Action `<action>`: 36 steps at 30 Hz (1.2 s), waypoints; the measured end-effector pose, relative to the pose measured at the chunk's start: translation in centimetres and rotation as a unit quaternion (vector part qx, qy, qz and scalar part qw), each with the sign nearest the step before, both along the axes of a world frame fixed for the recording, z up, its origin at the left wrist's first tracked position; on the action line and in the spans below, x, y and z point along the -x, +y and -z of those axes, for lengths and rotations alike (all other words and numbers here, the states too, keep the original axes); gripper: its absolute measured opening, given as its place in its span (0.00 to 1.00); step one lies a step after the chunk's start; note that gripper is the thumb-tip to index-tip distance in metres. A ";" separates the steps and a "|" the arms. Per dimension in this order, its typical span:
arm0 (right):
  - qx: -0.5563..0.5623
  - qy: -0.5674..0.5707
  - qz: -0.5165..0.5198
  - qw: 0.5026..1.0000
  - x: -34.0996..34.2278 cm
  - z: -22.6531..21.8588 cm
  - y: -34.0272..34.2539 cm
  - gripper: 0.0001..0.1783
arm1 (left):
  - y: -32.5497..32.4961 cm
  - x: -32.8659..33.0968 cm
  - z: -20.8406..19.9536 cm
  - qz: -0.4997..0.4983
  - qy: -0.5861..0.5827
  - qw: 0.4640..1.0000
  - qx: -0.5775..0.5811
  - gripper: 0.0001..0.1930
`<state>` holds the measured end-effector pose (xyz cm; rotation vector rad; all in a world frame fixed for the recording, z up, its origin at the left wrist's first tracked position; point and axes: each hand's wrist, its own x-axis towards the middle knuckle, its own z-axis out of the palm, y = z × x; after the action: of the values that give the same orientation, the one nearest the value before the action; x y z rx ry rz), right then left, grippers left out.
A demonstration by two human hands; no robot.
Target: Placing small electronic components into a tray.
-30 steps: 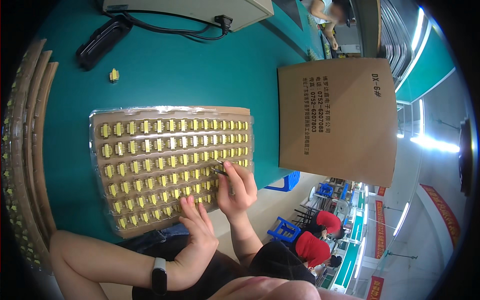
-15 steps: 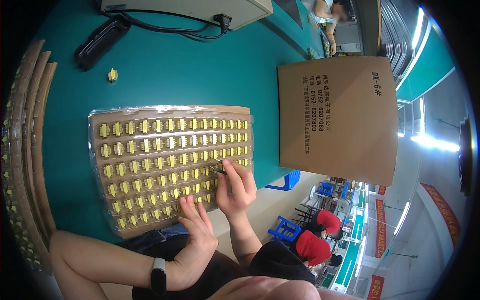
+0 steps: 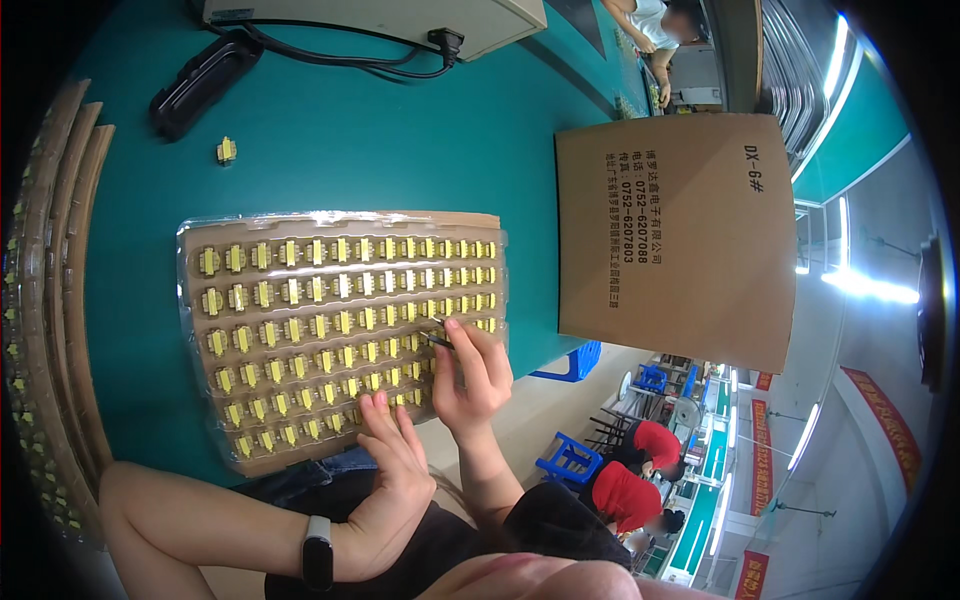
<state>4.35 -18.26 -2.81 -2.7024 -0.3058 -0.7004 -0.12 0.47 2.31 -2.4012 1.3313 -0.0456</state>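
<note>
A clear plastic tray [image 3: 187, 300] lies flat on the table, holding rows of small yellow-taped transformers [image 3: 318, 288]. In my right hand [image 3: 473, 378] is a pair of dark tweezers [image 3: 437, 340], gripped between thumb and fingers. Their tips are apart over the transformers near the tray's right side; whether they touch one I cannot tell. My left hand [image 3: 395, 450] rests at the tray's near edge with its fingers stretched out, fingertips beside the nearest rows. It holds nothing that I can see. A dark band with a screen is on my left wrist.
One loose transformer [image 3: 226, 151] sits beyond the tray, near a black plastic case [image 3: 207, 84]. A pale machine [image 3: 380, 18] with a black power cable [image 3: 340, 62] stands at the back. Stacked filled trays [image 3: 75, 270] line the left. At right is a cardboard box [image 3: 680, 240]. Other people work farther off.
Both my hands, the tweezers and the tray look the same as before. A co-worker at the far top right has shifted slightly.
</note>
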 end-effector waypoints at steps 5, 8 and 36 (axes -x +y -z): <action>0.001 0.002 0.003 1.000 0.0 -0.1 0.0 0.25 | -0.1 -0.2 -0.1 0.014 -0.011 1.000 -0.014 0.25; 0.003 0.001 0.003 1.000 0.0 0.0 -0.1 0.25 | -0.1 -0.2 -0.2 0.013 0.006 1.000 -0.008 0.25; 0.006 0.009 0.010 1.000 0.0 -0.2 0.1 0.24 | 0.0 -0.2 -0.2 0.014 0.000 1.000 -0.004 0.24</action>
<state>4.32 -18.15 -2.61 -2.7257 -0.2790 -0.6822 0.12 0.44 2.47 -2.3759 1.3635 -0.0470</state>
